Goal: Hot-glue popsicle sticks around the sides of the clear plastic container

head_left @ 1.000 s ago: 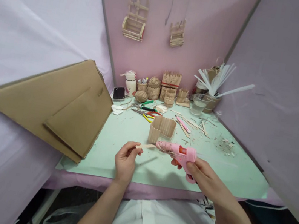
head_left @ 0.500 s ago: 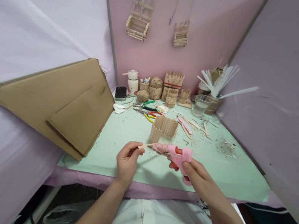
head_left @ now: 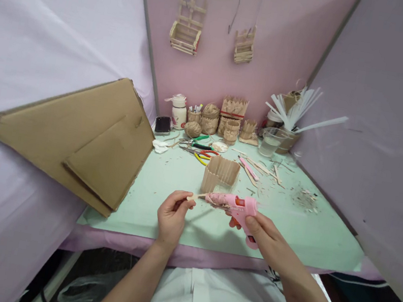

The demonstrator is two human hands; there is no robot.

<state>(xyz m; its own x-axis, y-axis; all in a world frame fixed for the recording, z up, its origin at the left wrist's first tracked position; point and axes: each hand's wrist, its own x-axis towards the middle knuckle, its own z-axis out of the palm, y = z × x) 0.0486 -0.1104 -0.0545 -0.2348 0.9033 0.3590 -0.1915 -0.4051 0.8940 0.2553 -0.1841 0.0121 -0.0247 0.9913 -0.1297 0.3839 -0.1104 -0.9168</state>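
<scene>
My left hand (head_left: 174, 216) pinches one end of a small pale wooden stick (head_left: 192, 198) between thumb and fingers. In my right hand (head_left: 263, 233) is a pink glue gun (head_left: 234, 205), its grip wrapped by my fingers near the orange trigger. The gun points left, and its nozzle is at the stick, touching or very close to it. Just behind the gun, an open-topped box made of upright wooden sticks (head_left: 217, 171) stands on the green tabletop (head_left: 169, 181). The gun hides part of its lower front.
Pliers (head_left: 202, 159), a pink cutter (head_left: 248, 169) and loose wooden sticks (head_left: 275, 171) lie beyond the box. Scraps (head_left: 305, 198) are heaped at right. Cardboard (head_left: 72, 139) leans at left. A plastic cup of water (head_left: 270, 144), a white bottle (head_left: 179, 111) and twine balls (head_left: 193, 129) line the back.
The glue gun and my right hand have shifted very slightly left. My left hand and the stick stay nearly still.
</scene>
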